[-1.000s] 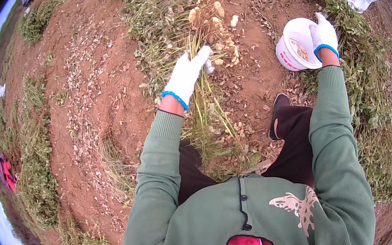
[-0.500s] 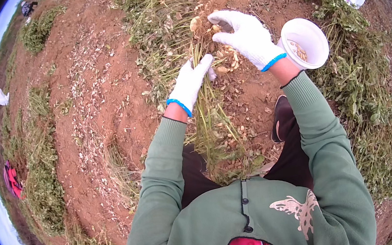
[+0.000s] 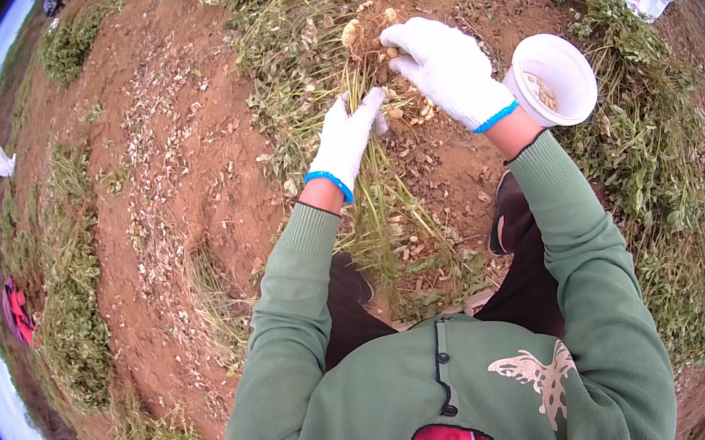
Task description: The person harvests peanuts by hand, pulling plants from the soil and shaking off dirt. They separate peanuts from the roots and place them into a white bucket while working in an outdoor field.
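Red-brown field soil [image 3: 213, 105] out there, with leafy green rows [image 3: 659, 180] along it. Your left hand [image 3: 348, 136] is wrapped round a bunch of peanut stems [image 3: 378, 185] running lengthwise away from you, root end farthest out. The pods [image 3: 352, 34] sit at that far end, nearer your right hand's [image 3: 448, 65] fingertips; can't tell if those are pinching one. White bucket [image 3: 572, 75]'s just beside your right wrist.

Shows a loose bundle of long green peanut stems [image 3: 375, 172], running lengthwise, splayed at the near end, with plump tan pods [image 3: 352, 33] clustered among brown roots [image 3: 363, 53] at the far end.
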Tool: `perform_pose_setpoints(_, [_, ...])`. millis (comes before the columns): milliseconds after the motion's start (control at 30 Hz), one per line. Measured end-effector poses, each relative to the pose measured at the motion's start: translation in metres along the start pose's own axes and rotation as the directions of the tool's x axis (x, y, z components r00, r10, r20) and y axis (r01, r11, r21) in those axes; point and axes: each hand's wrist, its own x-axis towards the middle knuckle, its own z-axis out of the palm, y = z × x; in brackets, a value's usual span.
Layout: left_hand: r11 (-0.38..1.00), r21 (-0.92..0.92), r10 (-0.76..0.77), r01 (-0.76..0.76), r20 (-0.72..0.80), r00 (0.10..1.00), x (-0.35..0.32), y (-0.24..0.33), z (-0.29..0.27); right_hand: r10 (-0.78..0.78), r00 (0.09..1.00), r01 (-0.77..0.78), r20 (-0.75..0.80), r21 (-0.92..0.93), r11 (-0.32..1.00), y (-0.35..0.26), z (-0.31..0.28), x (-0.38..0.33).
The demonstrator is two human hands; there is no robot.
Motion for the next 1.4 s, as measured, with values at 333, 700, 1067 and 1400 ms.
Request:
perform_pose_setpoints(333, [0.999, -0.036, 0.001, -0.003, -0.048, 0.999, 0.007, -0.003, -0.001, 0.110, 0.993, -0.100, -0.035, 0.219, 0.971, 0.008, -0.001, 0.000])
perform_pose_setpoints(700, [0.995, -0.026, -0.094, 0.092, -0.055, 0.994, 0.012, -0.012, -0.001, 0.803, 0.575, -0.433, 0.153, 0.890, 0.141, 0.072, -0.024, 0.000])
perform_pose_setpoints(1067, [0.997, -0.077, -0.015, 0.027, 0.147, 0.989, 0.010, -0.009, -0.006, 0.773, 0.624, -0.781, -0.112, -0.132, 0.611, 0.215, -0.068, -0.092])
perform_pose_setpoints(1400, [0.996, -0.068, -0.048, 0.063, 0.194, 0.980, 0.011, -0.012, 0.000, 0.332, 0.912, -0.410, 0.239, 0.527, 0.745, 0.046, -0.027, -0.002])
